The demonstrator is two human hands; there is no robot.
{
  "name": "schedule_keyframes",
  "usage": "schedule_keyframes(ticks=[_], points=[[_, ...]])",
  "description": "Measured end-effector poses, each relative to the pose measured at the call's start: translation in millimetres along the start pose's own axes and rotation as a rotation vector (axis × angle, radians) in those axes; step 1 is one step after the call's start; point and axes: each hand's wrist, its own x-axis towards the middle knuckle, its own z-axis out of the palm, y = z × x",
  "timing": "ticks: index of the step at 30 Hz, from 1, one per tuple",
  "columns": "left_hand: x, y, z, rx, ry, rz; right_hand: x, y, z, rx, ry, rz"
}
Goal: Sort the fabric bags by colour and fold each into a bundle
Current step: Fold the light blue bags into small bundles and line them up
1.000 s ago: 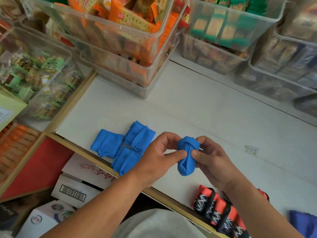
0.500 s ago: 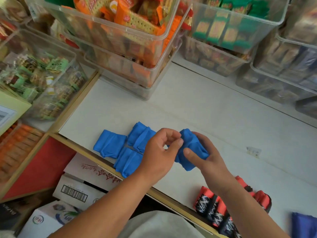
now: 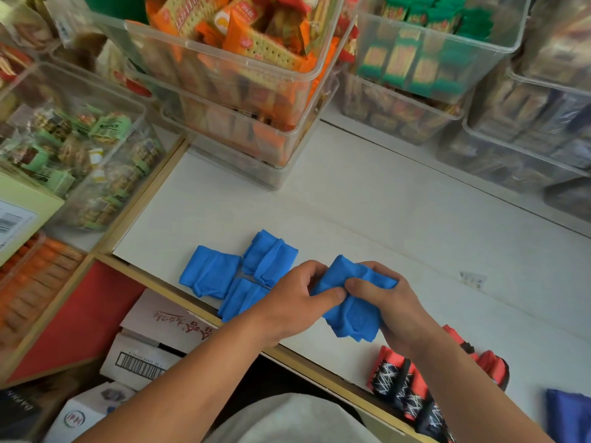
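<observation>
Head view looks down on a blue fabric bag, half bundled and pinched between both hands just above the near edge of the white counter. The left hand curls over the bag's upper left corner with its thumb pressed on the front. The right hand wraps the bag from the right, thumb tip meeting the left thumb. The bag's long axis runs away from the person, loose end nearest. Three folded blue bundles lie just left, and red-and-black bundles lie right, at the counter's edge.
</observation>
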Motion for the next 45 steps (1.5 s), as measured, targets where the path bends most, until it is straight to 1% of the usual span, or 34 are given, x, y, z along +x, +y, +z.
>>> schedule_keyframes(ticks=[2,5,7,10,12,13,15,18,21,24,27,30,32,34,36,37,40,42,45], points=[[-2.8,0.2,-5.6,-0.027,-0.035,-0.004,-0.6,-2.2,6.3,-0.023,-0.028,-0.006],[-6.9,0.8,-8.4,-0.045,-0.060,0.034,-0.2,-5.0,17.9,0.017,-0.007,-0.005],[-8.6,0.5,-8.1,-0.064,-0.006,0.069,1.6,-6.5,24.4,0.061,0.021,-0.006],[-6.6,-4.2,-15.7,-0.159,0.050,0.062,3.6,-7.7,33.4,0.037,0.031,0.001],[-6.1,-6.0,-23.0,-0.250,0.002,0.021,4.2,-7.3,38.8,0.039,0.024,0.015],[-6.5,-5.3,-25.3,-0.256,-0.023,0.009,4.8,-7.5,41.8,0.053,0.018,0.031],[-7.0,-2.8,-25.3,-0.199,-0.026,0.049,6.9,-9.7,48.1,0.081,0.010,0.049],[-4.5,-1.2,-24.2,-0.201,0.048,0.106,12.5,-14.9,51.1,0.079,0.041,-0.014],[-2.4,-4.3,-35.4,-0.180,0.023,0.093,14.7,-14.9,53.9,0.028,0.053,-0.063],[-0.7,-6.7,-44.2,-0.145,-0.014,0.073,16.1,-11.5,58.9,0.034,0.060,-0.081],[1.9,-6.4,-45.4,-0.106,0.009,0.073,20.5,-14.8,65.3,0.050,0.077,-0.075],[5.3,-4.6,-48.0,-0.129,0.047,0.063,24.1,-21.7,69.3,0.028,0.066,-0.028],[7.4,-4.6,-52.8,-0.135,0.092,0.056,22.4,-22.5,69.4,-0.066,0.042,-0.015],[8.7,-6.2,-60.3,-0.087,0.150,0.052,17.2,-18.9,69.8,-0.138,-0.034,-0.024],[8.7,-9.5,-65.5,-0.024,0.175,0.069,11.9,-12.6,70.2,-0.158,-0.105,-0.018],[8.1,-10.6,-67.0,0.002,0.181,0.072,11.1,-8.2,70.4,-0.166,-0.113,-0.018],[6.2,-11.7,-67.5,0.001,0.193,0.057,15.4,8.5,75.7,-0.178,-0.035,-0.031],[3.5,-12.1,-65.1,-0.074,0.209,0.047,18.1,19.3,82.2,-0.164,0.035,-0.046],[-4.1,-18.0,-61.1,-0.195,0.203,0.026,24.1,23.2,90.6,-0.149,0.086,-0.041]])
